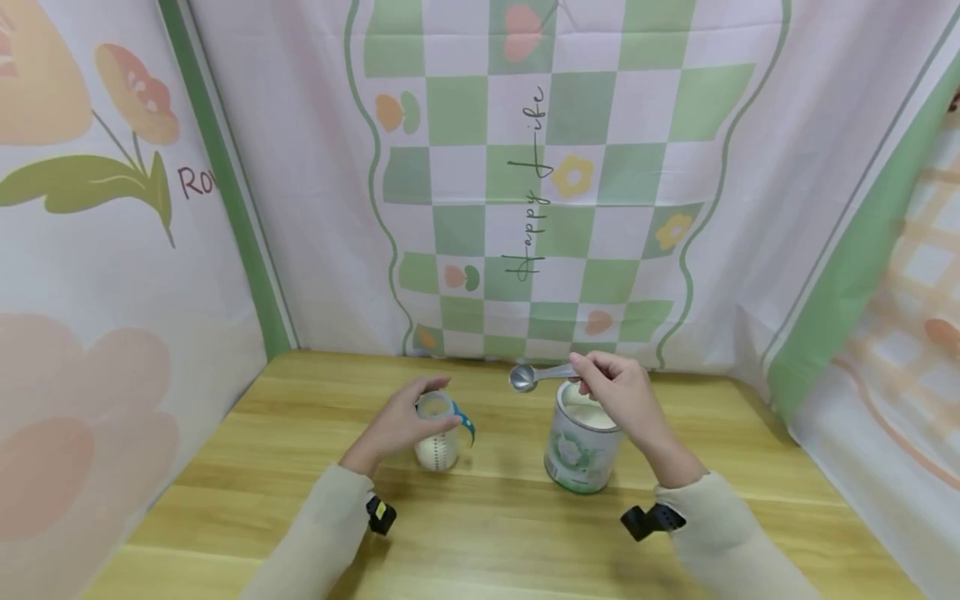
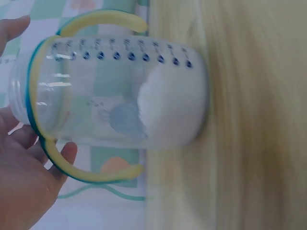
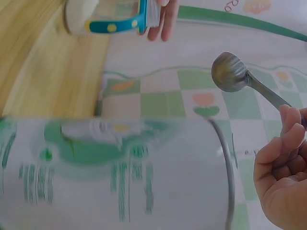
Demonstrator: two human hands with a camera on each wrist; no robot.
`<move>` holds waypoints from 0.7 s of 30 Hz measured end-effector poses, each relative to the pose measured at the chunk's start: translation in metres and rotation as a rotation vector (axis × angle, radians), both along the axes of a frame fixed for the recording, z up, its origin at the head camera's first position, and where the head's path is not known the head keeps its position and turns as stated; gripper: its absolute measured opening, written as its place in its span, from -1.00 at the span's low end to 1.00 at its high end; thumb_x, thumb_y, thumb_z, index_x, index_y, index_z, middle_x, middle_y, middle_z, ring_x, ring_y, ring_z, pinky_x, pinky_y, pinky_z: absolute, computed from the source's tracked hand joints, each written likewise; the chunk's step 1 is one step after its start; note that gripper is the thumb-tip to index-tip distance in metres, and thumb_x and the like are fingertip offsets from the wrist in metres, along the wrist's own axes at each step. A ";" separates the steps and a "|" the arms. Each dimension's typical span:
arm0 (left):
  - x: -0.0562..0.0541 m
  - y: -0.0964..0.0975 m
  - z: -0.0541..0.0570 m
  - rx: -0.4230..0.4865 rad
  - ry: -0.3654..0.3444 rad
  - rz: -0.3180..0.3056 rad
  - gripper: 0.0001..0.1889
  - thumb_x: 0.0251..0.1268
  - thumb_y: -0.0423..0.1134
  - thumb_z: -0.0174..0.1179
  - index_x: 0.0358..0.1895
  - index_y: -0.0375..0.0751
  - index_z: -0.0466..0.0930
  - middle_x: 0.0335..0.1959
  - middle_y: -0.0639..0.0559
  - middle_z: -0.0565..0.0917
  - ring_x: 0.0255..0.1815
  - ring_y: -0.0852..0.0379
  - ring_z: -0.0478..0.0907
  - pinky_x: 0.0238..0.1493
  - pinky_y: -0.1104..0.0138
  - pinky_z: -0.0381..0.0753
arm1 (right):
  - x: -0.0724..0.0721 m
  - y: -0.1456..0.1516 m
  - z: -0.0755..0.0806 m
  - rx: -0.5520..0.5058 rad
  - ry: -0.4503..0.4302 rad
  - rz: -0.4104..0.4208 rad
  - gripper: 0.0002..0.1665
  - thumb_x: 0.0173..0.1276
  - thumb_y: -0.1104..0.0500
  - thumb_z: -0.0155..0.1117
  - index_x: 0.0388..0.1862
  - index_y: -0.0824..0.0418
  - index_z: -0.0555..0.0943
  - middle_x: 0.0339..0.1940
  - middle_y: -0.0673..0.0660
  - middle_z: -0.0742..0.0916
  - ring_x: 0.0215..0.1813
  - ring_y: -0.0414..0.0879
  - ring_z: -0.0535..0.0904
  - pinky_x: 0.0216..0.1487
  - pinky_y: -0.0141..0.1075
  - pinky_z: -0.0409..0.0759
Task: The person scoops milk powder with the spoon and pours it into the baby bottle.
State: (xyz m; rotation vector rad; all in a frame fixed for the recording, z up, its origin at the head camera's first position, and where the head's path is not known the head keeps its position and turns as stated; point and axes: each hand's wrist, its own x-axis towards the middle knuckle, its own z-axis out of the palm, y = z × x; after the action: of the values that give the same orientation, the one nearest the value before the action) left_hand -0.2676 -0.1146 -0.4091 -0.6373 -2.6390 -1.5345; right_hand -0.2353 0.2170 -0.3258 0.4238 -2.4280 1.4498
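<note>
My left hand (image 1: 405, 421) is cupped round the neck of a clear baby bottle (image 2: 110, 100) with a blue and yellow handle ring. The bottle stands upright on the table, white powder (image 2: 172, 105) in its lower part and dark measuring marks up its side. Between thumb and fingers, my right hand (image 1: 622, 396) pinches the handle of a metal measuring spoon (image 1: 523, 378). The spoon is held level in the air, left of an open can (image 1: 581, 454) and above its rim; no heap shows in its bowl. Pale powder (image 1: 588, 414) lies inside the can.
Both things stand on a wood-grain table (image 1: 487, 542), the can to the right of the bottle. A printed curtain (image 1: 300, 167) hangs behind the back edge, with more printed cloth at both sides. Each wrist wears a black camera (image 1: 381, 515).
</note>
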 end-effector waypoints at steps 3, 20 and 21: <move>-0.002 0.005 0.005 0.003 0.050 -0.020 -0.28 0.21 0.05 0.45 0.41 0.00 0.42 0.36 0.03 0.48 0.40 0.00 0.34 0.40 -0.02 0.28 | 0.000 0.011 0.000 0.011 0.011 -0.024 -0.49 0.55 -0.10 0.16 -0.44 0.29 0.61 -0.50 0.28 0.64 -0.40 0.02 0.55 -0.34 -0.32 0.54; -0.004 0.047 0.035 -0.023 0.149 -0.123 -0.35 0.21 0.06 0.44 0.36 0.02 0.48 0.27 0.11 0.54 0.30 0.11 0.43 0.30 0.10 0.42 | 0.009 0.060 -0.001 0.130 0.087 -0.113 -0.55 0.55 -0.08 0.17 -0.41 0.22 0.67 -0.51 0.09 0.67 -0.41 -0.08 0.54 -0.41 -0.37 0.51; -0.003 0.050 0.037 -0.028 0.143 -0.126 -0.34 0.21 0.07 0.44 0.36 0.04 0.48 0.27 0.13 0.54 0.30 0.13 0.42 0.32 0.11 0.39 | 0.010 0.062 -0.001 0.138 0.084 -0.112 -0.56 0.55 -0.08 0.16 -0.39 0.21 0.67 -0.50 0.09 0.68 -0.40 -0.07 0.54 -0.41 -0.37 0.51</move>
State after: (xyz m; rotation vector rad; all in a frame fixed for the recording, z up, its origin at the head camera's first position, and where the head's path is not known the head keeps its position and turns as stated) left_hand -0.2704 -0.0645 -0.3717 -0.8960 -2.5630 -1.4241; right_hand -0.2257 0.2794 -0.3270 0.3644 -2.4505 1.2003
